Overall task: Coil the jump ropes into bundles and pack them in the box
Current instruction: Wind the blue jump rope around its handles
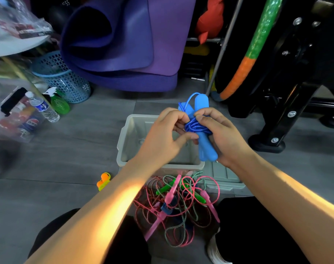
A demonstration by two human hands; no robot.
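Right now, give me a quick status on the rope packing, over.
Both hands, left hand and right hand, gripping blue jump rope, bundled, above grey box. Box looks empty. Tangled ropes on floor, uncoiled. Nothing blocking.

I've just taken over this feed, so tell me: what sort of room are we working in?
Probably a home gym or exercise storage corner. Rolled purple exercise mats lean at the back, a green and orange hoop stands beside black equipment frames, and jump ropes lie tangled on the grey floor.

Home gym: yoga mats (124, 44), hoop (257, 44).
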